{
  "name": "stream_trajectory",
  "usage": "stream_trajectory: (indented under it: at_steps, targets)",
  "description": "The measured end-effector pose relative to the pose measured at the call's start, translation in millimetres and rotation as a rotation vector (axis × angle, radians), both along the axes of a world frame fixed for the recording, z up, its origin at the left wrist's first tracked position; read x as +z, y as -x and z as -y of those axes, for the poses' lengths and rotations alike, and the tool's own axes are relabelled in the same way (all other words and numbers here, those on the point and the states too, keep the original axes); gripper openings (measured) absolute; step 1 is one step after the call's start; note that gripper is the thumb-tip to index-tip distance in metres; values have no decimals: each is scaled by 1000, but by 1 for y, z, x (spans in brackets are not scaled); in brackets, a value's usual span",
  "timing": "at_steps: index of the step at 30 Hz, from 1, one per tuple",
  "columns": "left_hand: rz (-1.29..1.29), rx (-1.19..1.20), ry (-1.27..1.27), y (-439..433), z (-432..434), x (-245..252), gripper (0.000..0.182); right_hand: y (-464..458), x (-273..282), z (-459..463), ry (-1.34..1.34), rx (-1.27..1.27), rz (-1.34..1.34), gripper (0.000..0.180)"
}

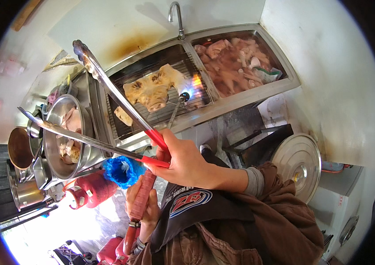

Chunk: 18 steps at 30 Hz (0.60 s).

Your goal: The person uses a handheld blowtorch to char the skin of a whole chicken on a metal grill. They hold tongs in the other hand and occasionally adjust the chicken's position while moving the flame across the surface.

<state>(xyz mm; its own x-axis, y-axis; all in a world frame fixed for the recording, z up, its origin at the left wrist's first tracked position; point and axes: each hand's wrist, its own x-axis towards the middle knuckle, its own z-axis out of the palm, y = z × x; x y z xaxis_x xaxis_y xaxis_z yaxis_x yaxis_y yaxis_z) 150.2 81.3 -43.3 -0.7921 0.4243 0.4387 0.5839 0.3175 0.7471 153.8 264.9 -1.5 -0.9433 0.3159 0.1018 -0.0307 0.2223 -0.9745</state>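
My right hand [187, 162] grips the red handles of metal tongs [118, 96]. The tongs' arms are spread wide, with nothing between the tips. Below it, my left hand [151, 212] is wrapped around the ribbed handle of a gas torch [143, 195] with a red hose. The lit burner head [184, 96] points its flame at the right edge of a pig's face [151, 87]. This yellowish skin, browned in patches, lies on a wire rack [192, 68] over the left sink basin. A smaller piece [123, 116] sits beside it.
Reddish water and raw meat [230, 66] fill the right basin, below the tap [176, 16]. A steel bowl [51, 159] of meat stands at left. Nearby are a blue plastic bag [122, 172] and a red gas cylinder [96, 188]. A large lid [297, 165] leans at right.
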Motion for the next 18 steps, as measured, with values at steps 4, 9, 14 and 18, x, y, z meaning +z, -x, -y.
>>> stream_trajectory:
  at_steps: [4,9,14,18]
  targets:
    - [-39,-9,-21,3,-3,1,40,-3,2,-1,5,-1,-22,42]
    - [-35,-13,-36,4,-5,4,41,-4,4,0,60,-1,-21,40]
    - [-64,-18,-16,2,-7,8,41,-8,2,-1,60,-8,-53,41]
    - [-87,-16,48,-2,-5,11,40,-12,0,-4,93,29,-62,40]
